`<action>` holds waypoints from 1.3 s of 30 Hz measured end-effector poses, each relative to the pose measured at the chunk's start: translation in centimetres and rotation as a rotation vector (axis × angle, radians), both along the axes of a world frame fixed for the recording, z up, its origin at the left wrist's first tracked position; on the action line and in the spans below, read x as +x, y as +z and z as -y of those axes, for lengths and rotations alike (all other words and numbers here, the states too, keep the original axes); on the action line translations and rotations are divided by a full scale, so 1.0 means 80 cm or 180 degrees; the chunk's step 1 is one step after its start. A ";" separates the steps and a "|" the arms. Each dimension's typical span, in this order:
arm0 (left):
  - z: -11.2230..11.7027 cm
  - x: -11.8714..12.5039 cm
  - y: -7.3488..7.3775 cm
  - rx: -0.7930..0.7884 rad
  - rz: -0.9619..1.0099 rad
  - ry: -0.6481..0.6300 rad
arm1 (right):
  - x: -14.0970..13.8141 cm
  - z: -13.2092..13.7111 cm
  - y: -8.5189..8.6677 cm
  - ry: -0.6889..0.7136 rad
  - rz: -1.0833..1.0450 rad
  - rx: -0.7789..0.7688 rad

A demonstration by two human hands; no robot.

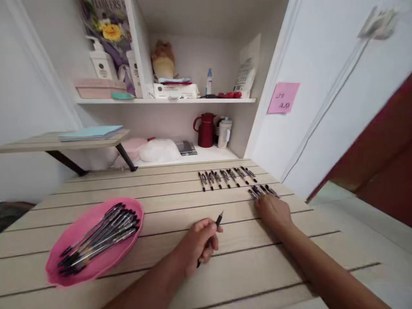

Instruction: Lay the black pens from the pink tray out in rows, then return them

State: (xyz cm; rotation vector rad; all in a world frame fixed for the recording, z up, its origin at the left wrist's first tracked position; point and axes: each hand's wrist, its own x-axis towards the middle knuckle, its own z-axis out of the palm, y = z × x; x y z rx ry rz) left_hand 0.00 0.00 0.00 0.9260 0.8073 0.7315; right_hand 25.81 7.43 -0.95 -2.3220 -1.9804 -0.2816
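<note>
One pen (219, 219): in my left hand (201, 242), over the middle of the desk (170, 193), black grip and tip poking out past my thumb, angled up and to the right.
Left fingers (215, 243): curled snugly around that pen.
Right hand (273, 211): way over on the right, down at a bunch (257, 189) of dark pieces. Can't tell if the fingers are pinching one, tbh, they're hidden.
Row (218, 180): similar black-tipped bits laid side by side, farther back and left of the bunch, too small to make out properly.
Pink basket (119, 254): off to my left, pens (103, 238) heaped in it lying roughly the same way.
Cabinet: red jug (206, 131) just beside a pale cup (224, 134).
Wall: pink note (283, 98) stuck on it.
</note>
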 end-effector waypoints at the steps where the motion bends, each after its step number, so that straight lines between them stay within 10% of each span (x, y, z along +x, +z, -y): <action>1: 0.000 0.000 0.000 0.0009 0.0005 0.0003 | 0.000 0.000 0.000 0.0003 -0.0002 0.0000; 18: 0.000 -0.001 0.000 0.0047 0.0062 -0.0012 | 0.041 0.022 0.035 -0.0514 -0.0380 0.0161; 39: 0.002 -0.001 0.004 0.0058 -0.0030 0.0008 | 0.041 0.033 -0.006 -0.0316 -0.0425 -0.0031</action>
